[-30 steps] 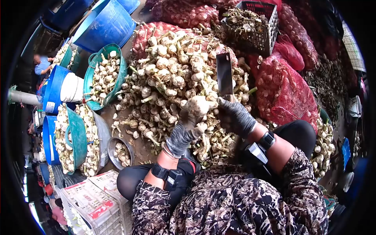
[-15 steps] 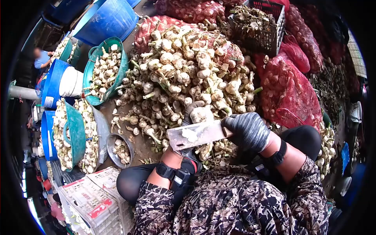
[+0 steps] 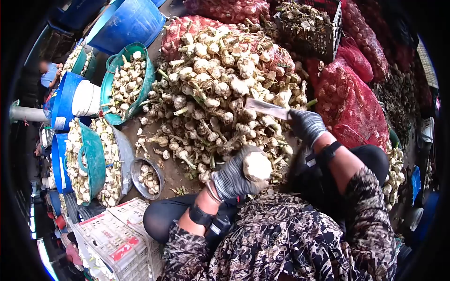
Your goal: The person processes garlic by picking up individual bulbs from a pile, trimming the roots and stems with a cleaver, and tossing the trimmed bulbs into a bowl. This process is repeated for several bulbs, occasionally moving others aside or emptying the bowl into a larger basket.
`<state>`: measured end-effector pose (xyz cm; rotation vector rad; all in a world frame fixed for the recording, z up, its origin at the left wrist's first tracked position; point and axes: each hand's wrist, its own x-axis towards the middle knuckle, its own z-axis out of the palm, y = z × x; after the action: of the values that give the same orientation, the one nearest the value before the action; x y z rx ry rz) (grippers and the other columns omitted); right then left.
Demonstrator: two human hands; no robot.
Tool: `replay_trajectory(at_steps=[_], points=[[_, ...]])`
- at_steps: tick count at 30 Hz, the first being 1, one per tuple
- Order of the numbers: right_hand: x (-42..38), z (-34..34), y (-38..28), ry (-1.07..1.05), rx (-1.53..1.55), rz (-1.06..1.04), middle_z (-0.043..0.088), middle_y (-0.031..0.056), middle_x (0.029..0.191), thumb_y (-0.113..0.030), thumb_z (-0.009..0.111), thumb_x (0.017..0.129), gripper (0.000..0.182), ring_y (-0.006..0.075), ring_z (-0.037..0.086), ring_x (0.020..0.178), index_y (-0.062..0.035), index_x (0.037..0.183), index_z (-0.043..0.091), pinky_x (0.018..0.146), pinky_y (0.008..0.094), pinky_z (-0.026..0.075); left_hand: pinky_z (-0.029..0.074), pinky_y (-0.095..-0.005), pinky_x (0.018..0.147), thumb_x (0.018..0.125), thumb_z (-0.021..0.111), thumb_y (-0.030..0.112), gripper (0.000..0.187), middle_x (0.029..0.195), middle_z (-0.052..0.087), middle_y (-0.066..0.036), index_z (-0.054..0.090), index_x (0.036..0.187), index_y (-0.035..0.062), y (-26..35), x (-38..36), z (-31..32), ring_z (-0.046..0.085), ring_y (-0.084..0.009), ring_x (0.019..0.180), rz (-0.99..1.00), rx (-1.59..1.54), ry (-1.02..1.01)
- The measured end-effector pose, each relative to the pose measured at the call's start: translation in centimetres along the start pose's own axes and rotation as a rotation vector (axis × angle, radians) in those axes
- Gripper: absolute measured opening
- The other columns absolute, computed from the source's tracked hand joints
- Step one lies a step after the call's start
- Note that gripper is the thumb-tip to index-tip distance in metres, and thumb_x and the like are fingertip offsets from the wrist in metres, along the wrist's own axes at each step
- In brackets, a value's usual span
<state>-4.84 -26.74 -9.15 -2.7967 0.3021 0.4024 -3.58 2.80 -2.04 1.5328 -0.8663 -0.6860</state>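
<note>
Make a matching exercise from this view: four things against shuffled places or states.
Things
1. Blade tool
2. Large pale bulb
3. Black crate
4. Round metal bowl

Places or states
A. Filled with dry scraps
B. Held in the left hand
C. On the ground, with bulbs inside
D. Held in the right hand

Pairs: 1-D, 2-B, 3-A, 4-C

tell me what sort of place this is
Probably a garlic trimming or packing area, perhaps at a market or warehouse: a big heap of untrimmed garlic on the floor, a red mesh sack full of bulbs, and a green basin holding more garlic.
</note>
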Motion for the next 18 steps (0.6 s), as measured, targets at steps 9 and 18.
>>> replay_trajectory(at_steps=[9,18], points=[[-3.2,-2.3,-6.4,0.44,0.232,-0.223,0.066,0.0196,0.072,-0.029,0.077,0.081,0.031,0.0407,0.065,0.069,-0.009,0.102,0.066,0.06,0.0476,0.053,0.049,-0.0308,0.064,0.088,0.077,0.028,0.023,0.08,0.061,0.001,0.064,0.101,0.0136,-8.7,2.8,-15.0,0.057,-0.0166,0.07,-0.32,-0.993,1.033],[-1.9,-1.1,-6.7,0.275,0.449,-0.13,0.067,0.021,0.08,-0.026,0.077,0.081,0.029,0.0412,0.066,0.077,-0.0057,0.099,0.067,0.066,0.046,0.053,0.035,-0.05,0.112,0.102,0.047,0.039,0.053,0.151,0.042,-0.015,0.04,0.145,0.0085,-1.6,-0.9,-32.8,0.042,-0.0329,0.138,-0.157,-0.628,1.167]])
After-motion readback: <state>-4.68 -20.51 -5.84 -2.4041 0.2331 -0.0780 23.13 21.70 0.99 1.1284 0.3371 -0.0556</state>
